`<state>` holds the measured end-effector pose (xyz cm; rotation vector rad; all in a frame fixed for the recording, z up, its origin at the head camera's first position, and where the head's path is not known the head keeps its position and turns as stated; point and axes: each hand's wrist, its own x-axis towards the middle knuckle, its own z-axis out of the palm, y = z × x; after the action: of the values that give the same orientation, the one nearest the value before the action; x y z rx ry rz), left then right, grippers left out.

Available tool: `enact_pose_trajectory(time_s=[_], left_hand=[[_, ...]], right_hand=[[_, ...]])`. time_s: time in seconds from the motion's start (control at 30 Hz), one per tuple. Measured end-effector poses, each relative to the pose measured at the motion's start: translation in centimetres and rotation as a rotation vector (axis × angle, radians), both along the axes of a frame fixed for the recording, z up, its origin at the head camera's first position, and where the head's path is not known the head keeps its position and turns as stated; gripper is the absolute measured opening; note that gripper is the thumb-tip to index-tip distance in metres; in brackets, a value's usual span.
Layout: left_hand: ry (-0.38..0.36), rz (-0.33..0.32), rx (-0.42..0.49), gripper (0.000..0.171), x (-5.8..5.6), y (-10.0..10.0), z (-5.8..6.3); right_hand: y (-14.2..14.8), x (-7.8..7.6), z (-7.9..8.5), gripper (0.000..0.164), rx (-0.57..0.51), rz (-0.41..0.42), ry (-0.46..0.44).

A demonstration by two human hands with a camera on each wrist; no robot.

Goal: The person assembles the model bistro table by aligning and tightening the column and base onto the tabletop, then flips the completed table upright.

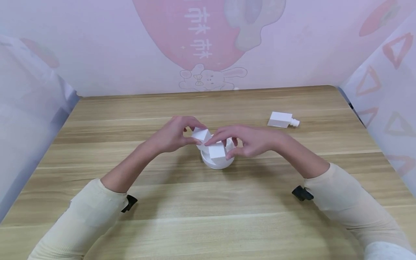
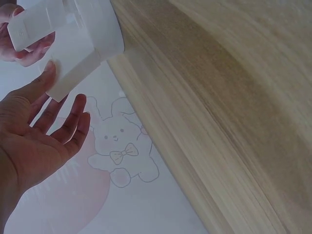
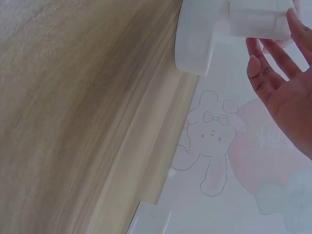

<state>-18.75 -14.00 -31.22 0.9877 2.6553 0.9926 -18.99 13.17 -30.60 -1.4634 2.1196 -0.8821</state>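
Note:
In the head view, a round white dish (image 1: 217, 167) sits at mid-table with white square bottles in it, flat ends up and necks hidden. My left hand (image 1: 175, 134) pinches the left bottle (image 1: 201, 135) between thumb and fingers. The left wrist view shows the thumb on this bottle (image 2: 73, 78), other fingers behind it. My right hand (image 1: 248, 141) grips the nearer bottle (image 1: 217, 151), fingers over its far side and thumb at its right. In the right wrist view, that bottle (image 3: 258, 20) juts from the dish (image 3: 192, 44).
Another white square bottle (image 1: 281, 119) lies on its side at the back right, its threaded neck pointing right. The wooden table (image 1: 195, 224) ends at a printed back panel (image 1: 107, 54); side panels stand left and right.

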Motion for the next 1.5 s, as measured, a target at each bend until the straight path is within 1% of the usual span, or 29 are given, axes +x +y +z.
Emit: enact_pose_trajectory(time_s=[0.13,0.27,0.37,0.43,0.53,0.6,0.63,0.7,0.87,0.97,1.03,1.1,1.2,1.27,1.33,1.43,1.5], left_hand=[[0.003,0.004,-0.007,0.039,-0.1,0.0,-0.1],[-0.004,0.007,-0.011,0.039,-0.1,0.0,0.0],[-0.007,0.008,-0.012,0.039,-0.1,0.0,0.1],[-0.004,0.008,-0.015,0.038,-0.1,0.0,0.1],[0.000,0.005,-0.018,0.038,-0.1,0.0,0.0],[0.005,0.003,-0.017,0.037,-0.2,0.0,0.0],[0.005,0.002,-0.017,0.037,-0.2,0.0,0.0],[0.005,0.003,-0.018,0.038,-0.2,0.0,0.0],[0.001,0.005,-0.020,0.039,-0.2,0.0,0.0],[0.000,0.005,-0.020,0.039,-0.3,0.0,0.0],[0.000,0.005,-0.020,0.039,-0.3,0.0,0.0],[-0.003,0.007,-0.018,0.039,-0.3,0.0,0.1],[-0.003,0.010,-0.019,0.039,-0.2,0.0,0.1],[0.000,0.011,-0.022,0.040,-0.2,0.0,0.2],[0.004,0.013,-0.025,0.040,-0.2,0.0,0.2],[0.007,0.014,-0.026,0.039,-0.2,0.1,0.1],[0.007,0.015,-0.026,0.039,-0.2,0.1,0.1]], right_hand=[[0.3,-0.4,-0.3,0.049,-0.052,-0.077,0.015],[0.3,-0.5,-0.4,0.042,-0.081,-0.152,0.074],[0.1,-0.4,-0.4,0.035,-0.076,-0.198,0.151],[-0.2,-0.3,-0.4,0.039,-0.054,-0.231,0.205],[-0.5,-0.1,-0.7,0.050,-0.016,-0.281,0.286],[-0.6,0.1,-0.8,0.050,-0.001,-0.304,0.308],[-0.6,0.1,-0.9,0.049,-0.004,-0.307,0.302],[-0.4,0.2,-1.0,0.046,-0.019,-0.298,0.258],[0.4,0.0,-1.1,0.053,-0.062,-0.206,0.116],[0.8,-0.3,-1.2,0.049,-0.078,-0.160,0.084],[0.9,-0.5,-1.3,0.044,-0.102,-0.169,0.060],[0.9,-0.6,-1.3,0.036,-0.128,-0.207,0.062],[0.8,-0.5,-1.3,0.026,-0.155,-0.286,0.106],[0.7,-0.3,-1.3,0.030,-0.153,-0.318,0.154],[0.5,-0.1,-1.3,0.037,-0.142,-0.329,0.189],[0.3,0.1,-1.5,0.045,-0.122,-0.329,0.219],[0.3,0.2,-1.6,0.045,-0.109,-0.331,0.219]])
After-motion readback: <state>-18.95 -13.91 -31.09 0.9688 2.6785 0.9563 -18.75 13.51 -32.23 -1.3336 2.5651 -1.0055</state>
